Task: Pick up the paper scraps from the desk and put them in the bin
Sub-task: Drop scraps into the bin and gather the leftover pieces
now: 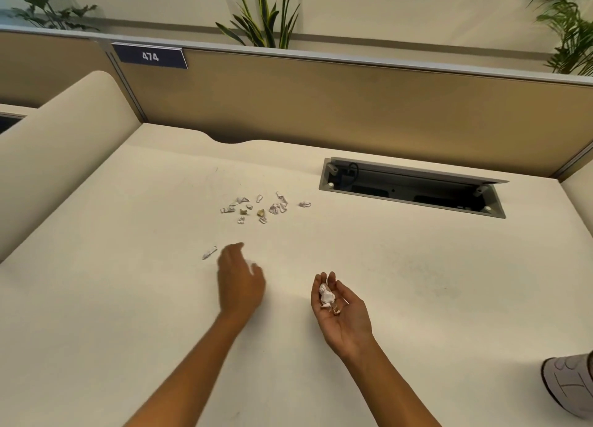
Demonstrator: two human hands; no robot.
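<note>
Head | right hand [340,311] cups gathered scraps [327,296] | left hand [239,277] blurred

desk [417,282]: cream | scrap cluster [256,207] mid-desk | lone scrap [209,252] nearer

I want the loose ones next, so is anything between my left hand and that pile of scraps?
Nothing visible: bare desk lies between the left hand and the pile of scraps. One stray scrap lies just left of the hand.

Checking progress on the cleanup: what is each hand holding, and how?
The right hand cradles crumpled paper scraps in its upturned palm. The left hand, palm down and blurred, shows nothing clearly held.
</note>
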